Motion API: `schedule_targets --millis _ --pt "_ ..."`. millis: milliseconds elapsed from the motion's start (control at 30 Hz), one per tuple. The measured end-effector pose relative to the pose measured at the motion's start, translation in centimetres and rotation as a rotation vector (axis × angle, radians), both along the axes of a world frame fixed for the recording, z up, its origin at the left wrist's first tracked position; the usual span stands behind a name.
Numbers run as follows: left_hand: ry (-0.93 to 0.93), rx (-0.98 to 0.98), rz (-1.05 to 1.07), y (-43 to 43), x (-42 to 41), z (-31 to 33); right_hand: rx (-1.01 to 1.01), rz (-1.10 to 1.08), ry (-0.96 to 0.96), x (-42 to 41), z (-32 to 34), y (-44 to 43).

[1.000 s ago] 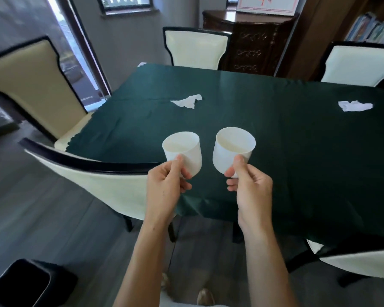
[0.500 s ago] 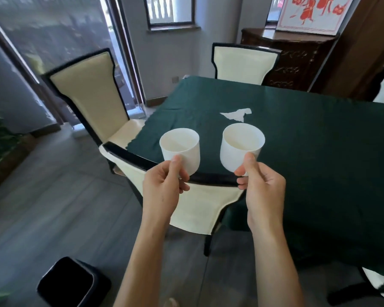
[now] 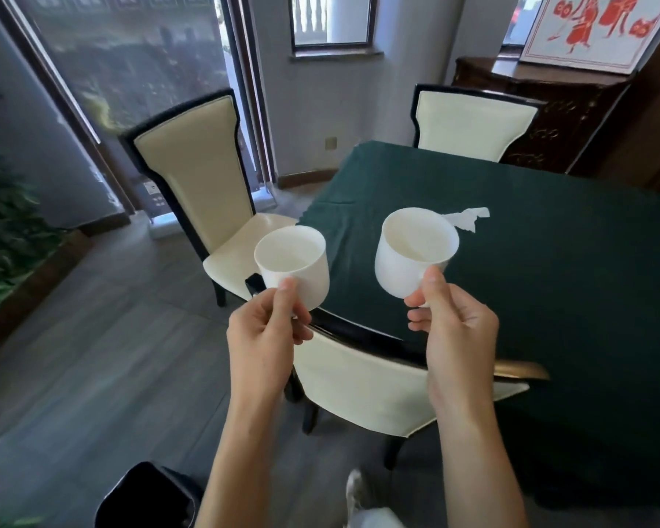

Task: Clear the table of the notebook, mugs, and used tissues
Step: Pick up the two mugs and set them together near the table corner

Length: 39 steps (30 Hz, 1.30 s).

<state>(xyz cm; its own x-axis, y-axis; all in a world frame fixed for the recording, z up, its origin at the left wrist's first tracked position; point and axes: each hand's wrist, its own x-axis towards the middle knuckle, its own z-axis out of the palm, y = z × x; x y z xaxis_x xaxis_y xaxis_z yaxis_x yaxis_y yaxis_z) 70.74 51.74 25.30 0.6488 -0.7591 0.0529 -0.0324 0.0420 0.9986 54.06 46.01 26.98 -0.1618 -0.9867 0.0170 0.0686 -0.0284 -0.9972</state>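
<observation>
Left hand: closed on a white mug, held upright.
Right hand: closed on a second mug, tilted.
Change: view has swung left, away from the bench.
Left behind: one tissue is seen on it.
Meaning: mugs are judged mid-carry.

I count two white mugs, one and another. I see one tissue on one green table. There are three chairs: one, two, three. One black bin.
</observation>
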Motion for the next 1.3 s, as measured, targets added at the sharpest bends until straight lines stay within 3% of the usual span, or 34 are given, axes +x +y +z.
schedule_targets --millis 600,767,1300 --pt "-0.046 0.056 0.052 -17.3 8.8 0.6 0.036 0.102 -0.061 8.8 -0.3 -18.9" --pt "-0.052 0.129 0.058 -20.4 10.8 -0.3 0.093 0.112 -0.001 9.8 -2.1 -22.3" --pt "-0.001 0.386 -0.212 -35.1 19.6 -7.6 0.435 0.054 0.013 16.1 -10.1 -32.7"
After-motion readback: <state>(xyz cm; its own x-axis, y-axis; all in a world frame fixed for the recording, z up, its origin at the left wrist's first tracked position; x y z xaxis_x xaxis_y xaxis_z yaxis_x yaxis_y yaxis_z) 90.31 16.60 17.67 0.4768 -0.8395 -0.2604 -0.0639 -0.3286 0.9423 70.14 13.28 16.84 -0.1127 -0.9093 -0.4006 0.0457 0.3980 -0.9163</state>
